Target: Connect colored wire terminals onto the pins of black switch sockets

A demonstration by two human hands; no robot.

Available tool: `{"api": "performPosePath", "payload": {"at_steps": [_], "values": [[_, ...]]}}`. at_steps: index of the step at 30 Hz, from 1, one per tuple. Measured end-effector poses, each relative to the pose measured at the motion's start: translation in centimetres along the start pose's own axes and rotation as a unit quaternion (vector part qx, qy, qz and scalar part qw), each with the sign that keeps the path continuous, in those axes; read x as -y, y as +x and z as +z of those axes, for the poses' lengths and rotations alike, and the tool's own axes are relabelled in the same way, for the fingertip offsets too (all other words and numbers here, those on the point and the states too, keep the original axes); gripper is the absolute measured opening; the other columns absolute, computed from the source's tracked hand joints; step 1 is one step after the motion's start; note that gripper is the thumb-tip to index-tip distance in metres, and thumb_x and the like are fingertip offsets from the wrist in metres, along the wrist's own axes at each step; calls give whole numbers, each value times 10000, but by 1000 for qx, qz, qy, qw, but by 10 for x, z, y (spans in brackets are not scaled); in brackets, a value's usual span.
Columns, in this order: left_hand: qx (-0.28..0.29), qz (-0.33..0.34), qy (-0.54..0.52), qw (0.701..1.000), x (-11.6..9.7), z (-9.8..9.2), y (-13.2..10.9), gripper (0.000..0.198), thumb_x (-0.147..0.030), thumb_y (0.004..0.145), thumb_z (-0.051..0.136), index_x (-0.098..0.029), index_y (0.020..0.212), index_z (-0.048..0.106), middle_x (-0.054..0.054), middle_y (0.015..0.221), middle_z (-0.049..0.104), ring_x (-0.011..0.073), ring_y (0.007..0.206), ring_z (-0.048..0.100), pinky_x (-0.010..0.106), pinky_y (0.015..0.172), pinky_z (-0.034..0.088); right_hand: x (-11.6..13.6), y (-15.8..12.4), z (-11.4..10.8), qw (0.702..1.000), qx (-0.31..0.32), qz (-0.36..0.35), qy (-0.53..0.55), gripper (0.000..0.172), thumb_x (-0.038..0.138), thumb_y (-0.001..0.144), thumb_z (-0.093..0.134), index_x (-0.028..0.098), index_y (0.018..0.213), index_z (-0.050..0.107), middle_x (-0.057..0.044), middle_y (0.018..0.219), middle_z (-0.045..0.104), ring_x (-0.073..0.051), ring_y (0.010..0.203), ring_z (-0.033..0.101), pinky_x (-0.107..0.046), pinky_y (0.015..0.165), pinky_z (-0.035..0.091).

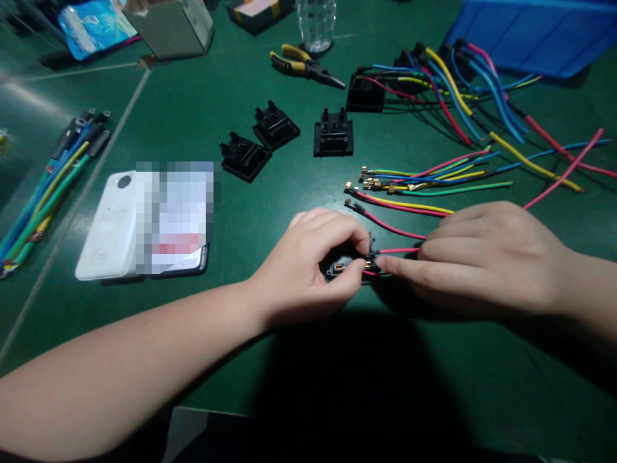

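We pinch socket [340,265] in left hand [301,263], nearer us than pliers [308,67]; right hand [491,263], just beside socket, curls round red wire [400,250]. Likely step: seating wire. Next move probably calls for steady socket, straight push.

The left hand [303,262] partly hides the black fitting [346,266]; the blue bin [535,38] is cropped.

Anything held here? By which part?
The left hand grips a black fitting near its right end; whether the right hand grips the red wire cannot be told.
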State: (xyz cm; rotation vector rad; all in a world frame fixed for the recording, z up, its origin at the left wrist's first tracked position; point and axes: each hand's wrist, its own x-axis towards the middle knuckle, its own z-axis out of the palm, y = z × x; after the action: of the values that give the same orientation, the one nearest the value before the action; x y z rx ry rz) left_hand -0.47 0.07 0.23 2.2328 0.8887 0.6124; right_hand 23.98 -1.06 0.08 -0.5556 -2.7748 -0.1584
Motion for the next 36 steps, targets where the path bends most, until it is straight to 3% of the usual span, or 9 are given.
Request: {"api": "performPosePath", "payload": {"at_steps": [19, 28, 36], "values": [[18, -47, -51, 997, 0, -2, 4, 89, -158, 793, 595, -198, 870, 577, -28, 883, 649, 157, 869, 597, 325, 879, 433, -2, 1, -1, 998, -12, 8, 68, 246, 160, 934, 549, 142, 1174, 601, 22, 639, 571, -127, 561, 417, -328, 558, 271], [16, -49, -46, 998, -1, -2, 5, 90, -153, 785, 587, -199, 863, 576, -30, 880, 654, 158, 852, 596, 324, 876, 435, 0, 1, -3, 999, 4, -6, 31, 233, 148, 946, 508, 130, 1151, 617, 15, 658, 583, -138, 572, 471, -335, 567, 298], [4, -46, -45, 998, -3, -1, 5, 39, -176, 824, 599, -191, 859, 587, -19, 867, 656, 157, 850, 598, 312, 850, 439, 3, 6, -3, 999, -17, -22, -38, 170, 114, 913, 535, 164, 1006, 668, 27, 618, 566, -134, 555, 477, -316, 571, 312]]}}
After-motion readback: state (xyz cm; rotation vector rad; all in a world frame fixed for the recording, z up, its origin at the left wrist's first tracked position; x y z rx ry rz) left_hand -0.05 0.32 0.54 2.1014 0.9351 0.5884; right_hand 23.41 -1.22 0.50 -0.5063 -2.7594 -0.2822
